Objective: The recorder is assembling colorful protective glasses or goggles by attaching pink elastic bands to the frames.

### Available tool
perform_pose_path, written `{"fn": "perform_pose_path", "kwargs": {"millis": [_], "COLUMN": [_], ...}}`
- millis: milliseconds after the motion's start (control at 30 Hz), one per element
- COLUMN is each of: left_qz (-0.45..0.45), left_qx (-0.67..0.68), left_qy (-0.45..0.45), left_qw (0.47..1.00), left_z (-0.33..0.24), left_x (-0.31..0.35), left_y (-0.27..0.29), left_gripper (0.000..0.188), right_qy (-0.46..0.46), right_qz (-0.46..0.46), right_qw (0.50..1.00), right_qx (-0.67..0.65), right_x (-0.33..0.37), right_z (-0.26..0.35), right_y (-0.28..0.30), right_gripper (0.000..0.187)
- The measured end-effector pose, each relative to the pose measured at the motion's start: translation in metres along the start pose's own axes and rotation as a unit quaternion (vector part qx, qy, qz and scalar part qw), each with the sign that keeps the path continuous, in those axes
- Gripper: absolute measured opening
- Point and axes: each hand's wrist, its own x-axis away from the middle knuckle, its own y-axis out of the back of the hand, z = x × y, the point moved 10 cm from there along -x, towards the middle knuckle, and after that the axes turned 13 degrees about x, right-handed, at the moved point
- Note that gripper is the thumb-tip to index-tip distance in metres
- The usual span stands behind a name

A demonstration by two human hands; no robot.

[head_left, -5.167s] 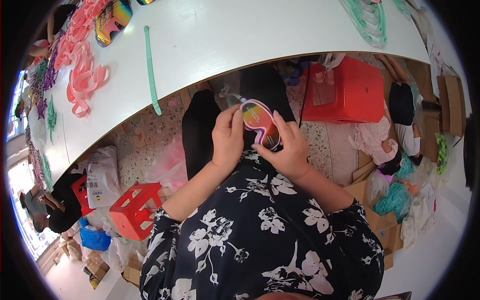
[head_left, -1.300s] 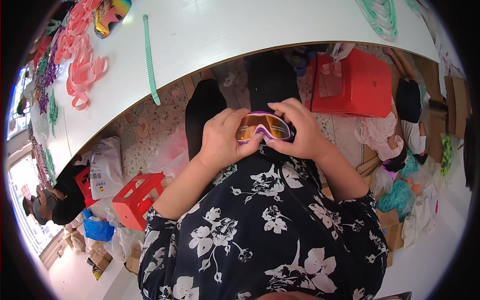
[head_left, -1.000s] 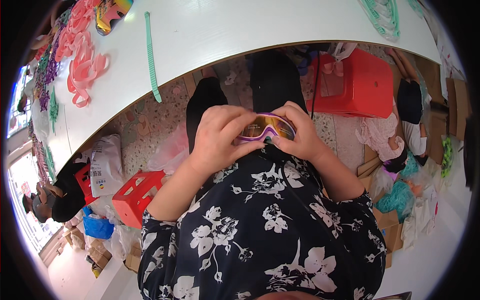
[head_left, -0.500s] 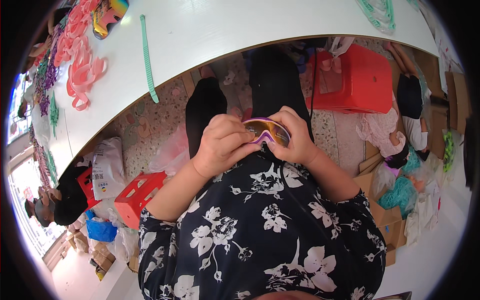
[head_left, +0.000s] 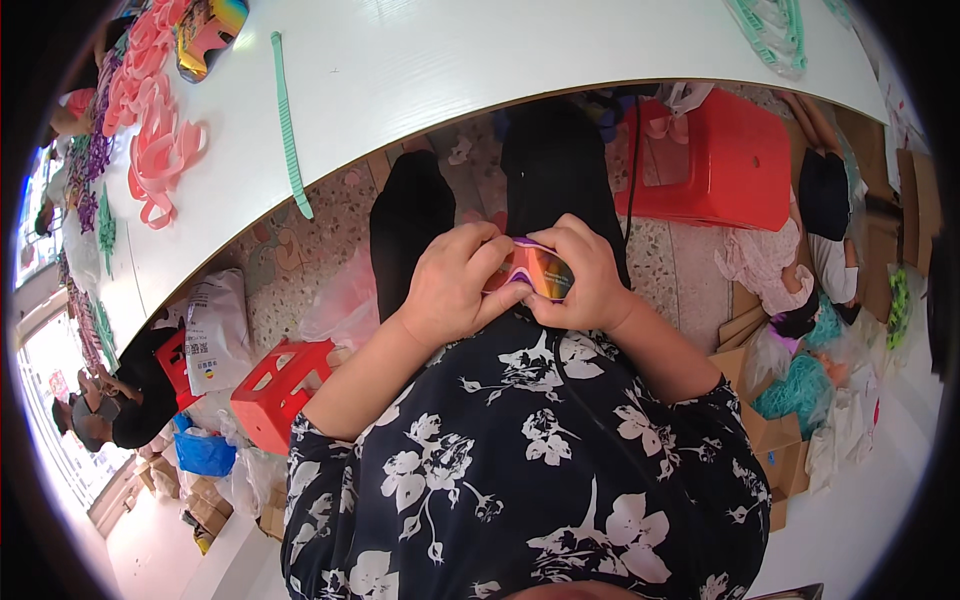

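Note:
A pair of goggles (head_left: 550, 272) with a purple frame and an orange mirrored lens is held over my lap, between my two hands. My left hand (head_left: 455, 283) grips the left end, its thumb pressed near the nose notch and its fingers bent over the upper edge. At the other end, my right hand (head_left: 585, 275) is closed with its thumb by the nose notch and its fingers behind the top edge. Fingers cover both ends of the frame.
Ahead curves a white table (head_left: 420, 60) bearing a green strap (head_left: 289, 130), pink straps (head_left: 160, 150), other goggles (head_left: 208, 40) and green pieces (head_left: 772, 35). Red stools (head_left: 740, 160) (head_left: 280, 390) stand at both sides. Bags, cartons and other people are around.
The goggles have tilted, and their lens now shows orange instead of dark gold. My left hand has shifted slightly right, its fingers moving off the lens to the upper edge.

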Motion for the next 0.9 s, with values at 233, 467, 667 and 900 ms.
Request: {"fn": "perform_pose_path", "kwargs": {"millis": [233, 467, 667, 900], "left_qz": [-0.017, -0.012, -0.039, -0.030], "left_qx": [0.029, 0.021, 0.101, 0.094], "left_qy": [0.017, 0.043, 0.103, 0.152], "left_qw": [0.999, 0.999, 0.989, 0.983], "left_z": [0.007, 0.014, 0.039, 0.050], "left_x": [-0.001, 0.001, 0.005, 0.004], "left_y": [-0.005, -0.013, -0.024, -0.026], "left_gripper": [0.038, 0.028, 0.014, 0.018], "right_qy": [-0.049, -0.049, -0.048, -0.068], "right_qz": [0.101, 0.170, 0.128, 0.159], "right_qw": [0.993, 0.980, 0.987, 0.982], "right_qx": [-0.022, -0.090, -0.088, -0.071], "right_x": [-0.001, 0.004, 0.007, 0.004], "right_z": [-0.014, -0.025, -0.030, -0.036], "right_y": [-0.016, -0.038, -0.044, -0.048], "right_gripper": [0.052, 0.052, 0.047, 0.049]}}
